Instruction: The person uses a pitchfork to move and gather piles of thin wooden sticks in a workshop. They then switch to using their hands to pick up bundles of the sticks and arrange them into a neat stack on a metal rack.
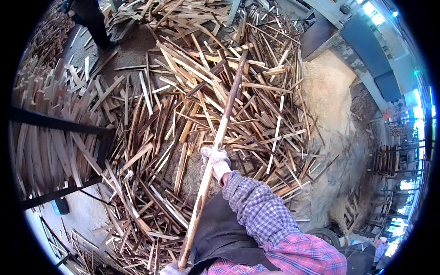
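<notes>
A long wooden strip (228, 110) with patches of brown bark slants across the middle of the view. My right hand (216, 161), in a pale, stained work glove, is closed round the strip near its middle. At the lower edge, my left hand (174, 269), also gloved, is at the strip's near end and appears closed on it; the frame's edge cuts off part of it. The far end of the strip reaches over a large heap of loose wooden strips (270, 110). A dark apron (220, 229) lies below my right forearm, which has a checked sleeve.
At left, a dark metal frame (59, 123) stands against upright stacked slats (50, 156). A person in dark clothes (94, 25) stands at the far left. Sawdust-coloured ground (325, 87) spreads to the right, with a blue-grey panel (366, 50) beyond. A wheel (322, 236) sits at lower right.
</notes>
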Motion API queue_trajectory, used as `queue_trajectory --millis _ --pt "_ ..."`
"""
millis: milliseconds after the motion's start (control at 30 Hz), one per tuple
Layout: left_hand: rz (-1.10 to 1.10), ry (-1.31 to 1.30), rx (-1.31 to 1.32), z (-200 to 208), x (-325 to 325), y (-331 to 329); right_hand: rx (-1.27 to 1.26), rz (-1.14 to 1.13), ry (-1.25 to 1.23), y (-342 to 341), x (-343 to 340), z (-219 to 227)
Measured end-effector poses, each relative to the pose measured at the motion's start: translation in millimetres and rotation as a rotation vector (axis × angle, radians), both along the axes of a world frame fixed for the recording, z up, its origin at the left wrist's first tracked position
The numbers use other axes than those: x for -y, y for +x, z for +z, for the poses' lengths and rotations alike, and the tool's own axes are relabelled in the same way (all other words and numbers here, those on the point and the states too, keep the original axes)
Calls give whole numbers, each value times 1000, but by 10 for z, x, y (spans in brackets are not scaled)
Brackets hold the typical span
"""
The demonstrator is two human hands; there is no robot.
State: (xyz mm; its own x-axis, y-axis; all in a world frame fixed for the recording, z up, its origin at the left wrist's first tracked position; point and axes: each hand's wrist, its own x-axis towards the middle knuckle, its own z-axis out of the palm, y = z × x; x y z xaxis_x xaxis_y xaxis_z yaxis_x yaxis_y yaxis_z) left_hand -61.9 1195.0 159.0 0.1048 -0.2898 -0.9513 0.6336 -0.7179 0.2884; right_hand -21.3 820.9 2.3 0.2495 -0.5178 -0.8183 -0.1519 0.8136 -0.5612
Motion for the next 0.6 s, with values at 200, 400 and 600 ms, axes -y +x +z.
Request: queue_trajectory --millis 200,400,600 --pt "-504 296 202 -82 1262 8 40 12 81 -174 974 -447" --pt "-875 478 288 -174 1795 1 26 -8 237 -129 1280 -586" --pt "-995 780 334 -204 2151 -118 -21 102 190 -123 1582 -625"
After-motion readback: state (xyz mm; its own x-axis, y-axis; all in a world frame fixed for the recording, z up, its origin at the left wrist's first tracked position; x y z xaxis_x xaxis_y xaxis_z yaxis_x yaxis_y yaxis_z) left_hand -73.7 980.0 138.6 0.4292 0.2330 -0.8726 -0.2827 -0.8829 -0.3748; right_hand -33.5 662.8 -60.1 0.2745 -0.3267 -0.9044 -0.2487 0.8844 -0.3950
